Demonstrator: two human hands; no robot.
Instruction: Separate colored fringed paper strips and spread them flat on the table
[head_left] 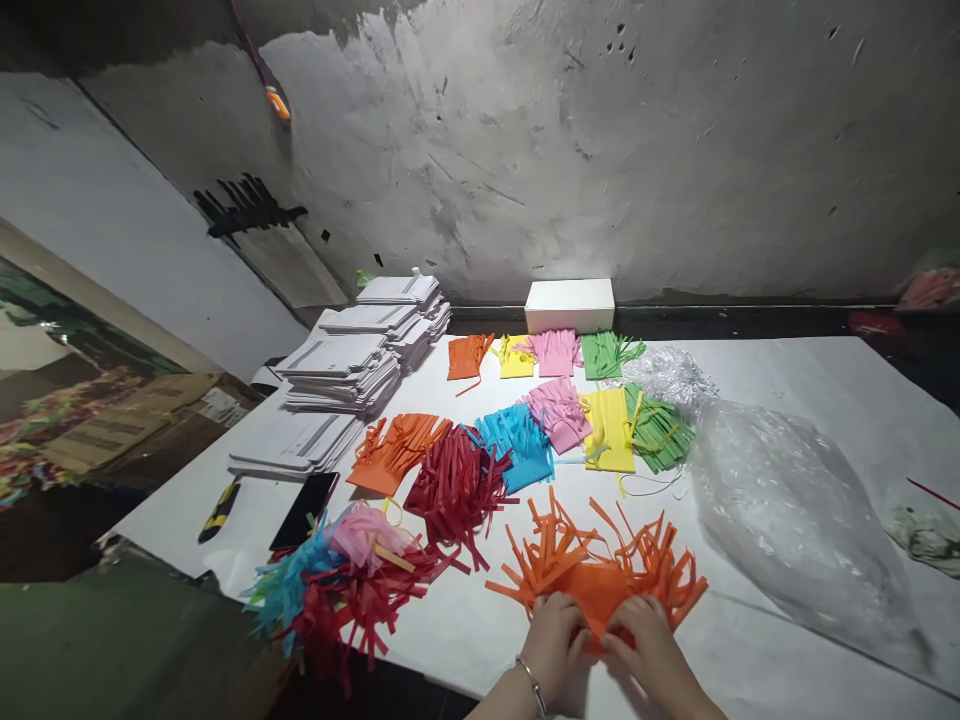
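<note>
Near the table's front edge lies a fringed orange tissue-paper sheet (596, 588), its cut strips spread to the left and right. My left hand (553, 640) has its fingers curled on the sheet's near edge, and a bracelet circles that wrist. Close beside it, my right hand (641, 640) pinches the same edge. The fingertips of both hands nearly meet at the paper's middle. Just beyond are a red fringed bundle (459, 485), a blue fringed piece (517, 445) and another orange fringed piece (397, 452).
Pink, yellow and green fringed pieces (556, 353) lie farther back before a white box (570, 305). Stacked white packets (345, 370) stand left, near a phone (306, 510) and a yellow-black cutter (220, 512). Mixed tassels (352, 580) overhang the front edge. A clear plastic bag (795, 510) lies right.
</note>
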